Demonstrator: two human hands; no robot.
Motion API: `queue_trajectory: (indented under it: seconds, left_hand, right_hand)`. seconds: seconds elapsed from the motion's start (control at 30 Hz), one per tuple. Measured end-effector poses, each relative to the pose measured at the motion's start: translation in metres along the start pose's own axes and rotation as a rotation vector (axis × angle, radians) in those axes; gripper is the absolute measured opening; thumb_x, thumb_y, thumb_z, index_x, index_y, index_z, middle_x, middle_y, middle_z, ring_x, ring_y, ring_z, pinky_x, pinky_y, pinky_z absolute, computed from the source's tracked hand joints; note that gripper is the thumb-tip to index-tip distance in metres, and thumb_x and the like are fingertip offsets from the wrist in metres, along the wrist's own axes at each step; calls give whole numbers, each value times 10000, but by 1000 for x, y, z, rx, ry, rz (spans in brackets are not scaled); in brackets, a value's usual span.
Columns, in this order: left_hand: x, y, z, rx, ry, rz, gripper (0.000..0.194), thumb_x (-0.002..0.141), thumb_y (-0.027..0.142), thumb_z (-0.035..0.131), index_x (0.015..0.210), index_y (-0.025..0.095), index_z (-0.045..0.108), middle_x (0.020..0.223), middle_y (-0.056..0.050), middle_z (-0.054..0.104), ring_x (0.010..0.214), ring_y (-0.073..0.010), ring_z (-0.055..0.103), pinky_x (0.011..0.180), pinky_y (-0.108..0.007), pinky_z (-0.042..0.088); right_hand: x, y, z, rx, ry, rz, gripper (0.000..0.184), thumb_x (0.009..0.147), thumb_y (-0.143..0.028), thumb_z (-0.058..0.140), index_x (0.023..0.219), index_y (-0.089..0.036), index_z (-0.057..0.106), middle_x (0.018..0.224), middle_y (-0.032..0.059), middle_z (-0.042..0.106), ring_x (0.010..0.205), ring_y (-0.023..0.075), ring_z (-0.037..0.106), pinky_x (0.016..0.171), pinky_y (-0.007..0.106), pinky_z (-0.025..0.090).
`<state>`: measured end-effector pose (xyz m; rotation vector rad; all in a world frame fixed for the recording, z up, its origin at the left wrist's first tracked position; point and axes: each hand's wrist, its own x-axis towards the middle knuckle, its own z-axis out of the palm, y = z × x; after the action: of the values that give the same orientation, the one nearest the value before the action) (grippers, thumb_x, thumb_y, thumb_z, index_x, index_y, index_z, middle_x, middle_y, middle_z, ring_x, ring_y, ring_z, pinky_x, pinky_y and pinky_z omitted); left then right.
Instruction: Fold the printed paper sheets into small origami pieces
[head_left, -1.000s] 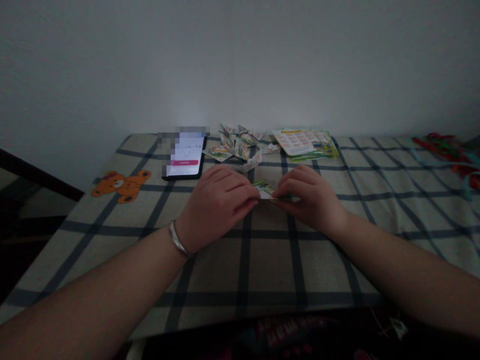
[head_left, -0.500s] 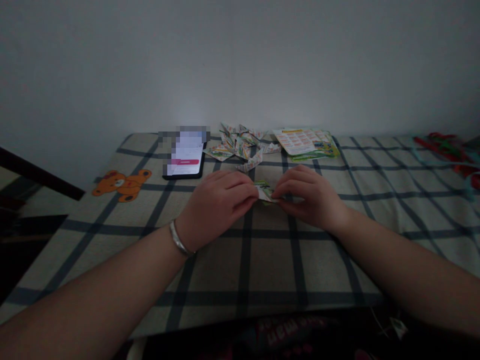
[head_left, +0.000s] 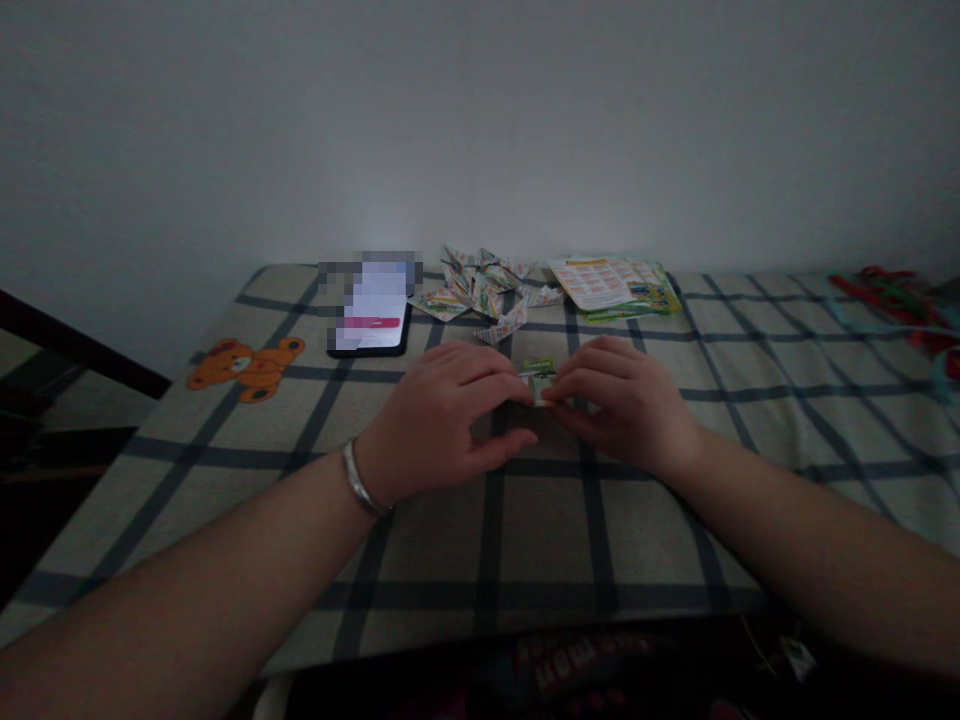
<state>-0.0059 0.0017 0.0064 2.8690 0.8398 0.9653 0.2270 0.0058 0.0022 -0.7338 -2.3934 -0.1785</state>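
A small folded piece of printed paper (head_left: 538, 378), green and white, lies between my two hands over the checked tablecloth (head_left: 540, 540). My right hand (head_left: 619, 400) pinches its right side between thumb and fingers. At its left edge, the fingertips of my left hand (head_left: 450, 415) touch the paper, while the left thumb stands apart below them. Just beyond my hands is a loose group of folded paper pieces (head_left: 487, 285), printed the same way. Behind my right hand lies a stack of flat printed leaflets (head_left: 600, 285).
A phone (head_left: 371, 305) with a lit screen lies at the back left. Nearer the left edge is an orange bear cutout (head_left: 246, 368). Red and green ribbon-like stuff (head_left: 892, 300) lies at the far right. A wall (head_left: 480, 120) rises behind the table.
My left thumb has come away from the paper and dropped lower, opening that hand. The paper has turned, showing more of its green side. My right hand keeps its pinch.
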Motion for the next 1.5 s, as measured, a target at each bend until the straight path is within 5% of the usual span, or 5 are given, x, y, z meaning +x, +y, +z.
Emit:
queue_trajectory:
  seconds: [0.3,0.7,1.3,1.5]
  left_hand:
    - [1,-1,2,140,-24,53,83,902,241,589,902,198,660,897,-13,678,838,-177,602,799,-322,450]
    - [-3,-7,2,72,-82,-40,117,908,191,543,931,191,657,944,-9,668,815,-134,622,690,-233,466]
    - [-2,-21,5,-84,-244,-72,258,855,44,469,991,177,644,1095,-42,658,1012,-160,622,919,-303,501]
    - [-2,-18,5,-74,-273,-25,246,874,100,478,996,186,673,1119,-46,679,1097,-187,610,1071,-419,418]
  right_hand:
    - [2,-2,0,-5,-45,-29,98,889,-254,598,858,-202,675,829,43,684,816,194,571,733,329,463]
    - [2,20,5,88,-134,66,76,834,-173,618,894,-192,661,933,54,681,916,212,580,831,357,458]
    - [0,11,1,56,-159,23,77,869,-225,605,859,-205,678,1109,64,720,977,209,643,820,350,502]
    - [1,5,3,-14,-284,87,138,892,-268,578,877,-194,693,879,47,733,826,187,656,692,294,463]
